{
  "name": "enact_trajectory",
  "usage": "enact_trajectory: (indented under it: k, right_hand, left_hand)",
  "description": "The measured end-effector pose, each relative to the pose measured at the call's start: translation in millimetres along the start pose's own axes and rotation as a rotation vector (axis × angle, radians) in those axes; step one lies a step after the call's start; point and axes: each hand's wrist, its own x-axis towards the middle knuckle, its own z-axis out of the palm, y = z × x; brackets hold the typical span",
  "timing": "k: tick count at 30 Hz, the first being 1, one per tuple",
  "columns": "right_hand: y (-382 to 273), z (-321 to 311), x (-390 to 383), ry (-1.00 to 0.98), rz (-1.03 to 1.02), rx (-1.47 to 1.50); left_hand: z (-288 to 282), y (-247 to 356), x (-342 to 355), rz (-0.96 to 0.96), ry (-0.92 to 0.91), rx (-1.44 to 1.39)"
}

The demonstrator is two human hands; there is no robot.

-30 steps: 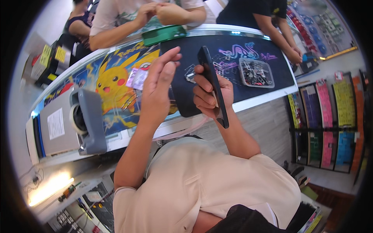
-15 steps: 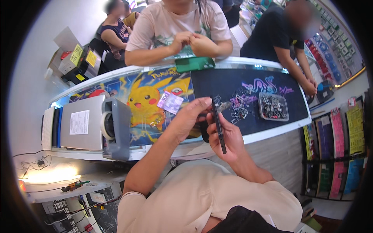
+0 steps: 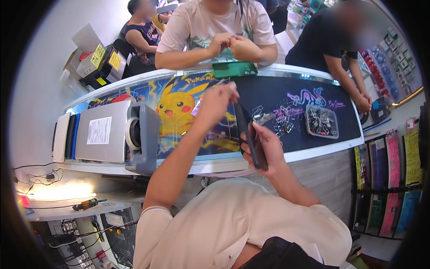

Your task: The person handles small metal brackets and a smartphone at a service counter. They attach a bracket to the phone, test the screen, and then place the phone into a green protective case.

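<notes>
My right hand (image 3: 269, 145) grips a thin black phone (image 3: 249, 134) by its lower part, thumb along one side. The phone is held tilted over the counter's front edge, seen mostly from the side. My left hand (image 3: 217, 101) is raised by the phone's upper end, its fingers smeared by motion; whether they hold anything I cannot make out. Behind that hand a purple banknote (image 3: 195, 110) lies partly hidden on the yellow cartoon mat (image 3: 172, 122). Right of the phone, small loose metal-and-black parts (image 3: 283, 121) are scattered on a black mat (image 3: 264, 92).
A clear plastic tub (image 3: 335, 136) of small parts stands on the black mat. To the left are a grey tape dispenser (image 3: 150, 154) and a silver laptop (image 3: 112, 150). A person leans on the far edge behind a green box (image 3: 234, 69); another person stands at the right end.
My left hand has moved up toward the phone's upper end. The phone has tilted, showing more of its broad face. My view has shifted slightly, moving the counter rightward in the picture.
</notes>
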Motion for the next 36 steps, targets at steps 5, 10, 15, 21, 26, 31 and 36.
enact_trajectory:
  k: [5,10,15,21,26,31,36]
  right_hand:
    - [-21,7,-13,0.103,-0.063,-0.140]
    - [-24,15,-29,0.217,-0.140,-0.327]
    - [-27,2,-47,0.209,-0.194,-0.282]
    - [-35,-27,-53,0.291,-0.262,-0.108]
    - [-45,-32,-69,0.170,-0.254,-0.250]
    - [-57,-22,-58,0.193,-0.388,-0.541]
    - [-73,-13,-20,0.227,-0.430,-0.525]
  left_hand:
    - [-25,-19,89,0.076,0.417,0.708]
    - [-20,-36,105,0.156,0.358,1.015]
    - [-17,-24,76,0.069,0.032,0.982]
    - [0,-27,127,0.589,0.084,0.940]
    - [-6,-32,189,0.686,-0.083,1.183]
    - [-24,-33,187,0.657,-0.122,1.003]
    - [-33,-24,166,0.572,-0.173,1.090]
